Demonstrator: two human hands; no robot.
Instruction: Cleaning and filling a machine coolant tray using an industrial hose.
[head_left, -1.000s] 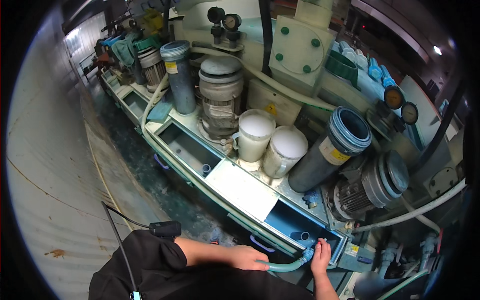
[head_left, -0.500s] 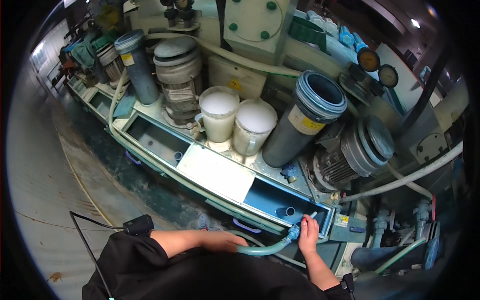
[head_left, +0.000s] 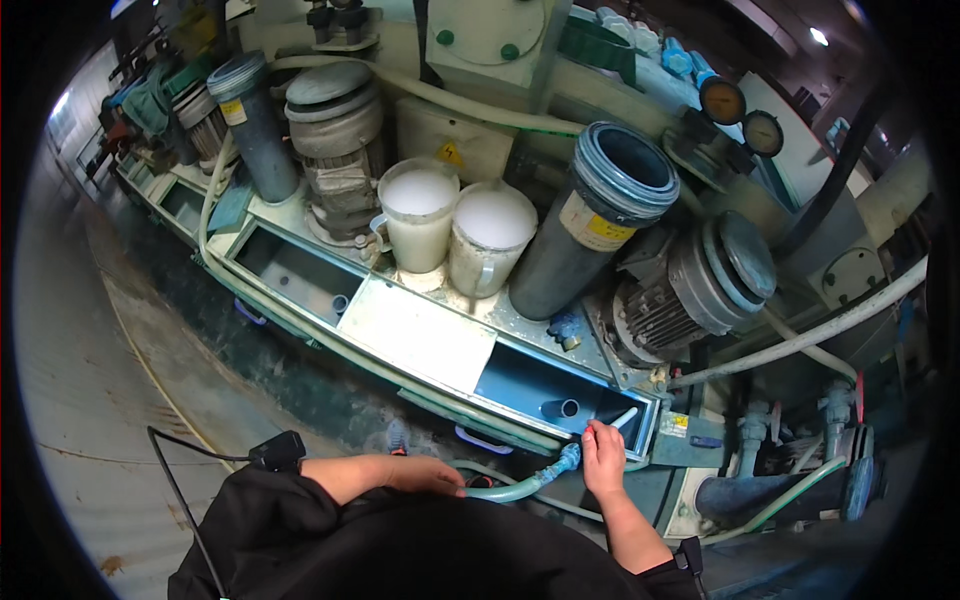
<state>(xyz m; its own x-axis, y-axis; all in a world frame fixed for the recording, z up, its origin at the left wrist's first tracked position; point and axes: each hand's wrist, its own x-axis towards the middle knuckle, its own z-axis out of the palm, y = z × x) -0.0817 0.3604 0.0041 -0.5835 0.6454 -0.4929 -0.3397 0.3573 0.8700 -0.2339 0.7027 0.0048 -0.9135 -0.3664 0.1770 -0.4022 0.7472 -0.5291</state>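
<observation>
My left hand [head_left: 428, 475] is closed round the end part of a pale green hose [head_left: 512, 491], low in front of my body. From it the hose bends up to a fitting wrapped in blue [head_left: 569, 459]. Just right of that fitting, my right hand [head_left: 603, 455] is closed at a small valve with a bit of red [head_left: 589, 426] showing by the fingertips; the palm hides most of it. A pale spout [head_left: 627, 416] sticks out past the fingers over the right end of a blue-lined trough [head_left: 520, 390]. A short upright pipe [head_left: 563, 408] stands inside the trough.
Two jugs of white liquid [head_left: 494, 222] [head_left: 421, 195] stand behind a white cover plate [head_left: 415, 335]. A tall dark cylinder [head_left: 575, 235] and a motor [head_left: 670, 295] are to their right. Valves and pipes [head_left: 780, 440] fill the far right. A shoe [head_left: 398, 437] shows below.
The view has shifted slightly, so the machine sits a little further up and left. Both hands keep their holds, and the right hand's fingers now cover more of the red part.
</observation>
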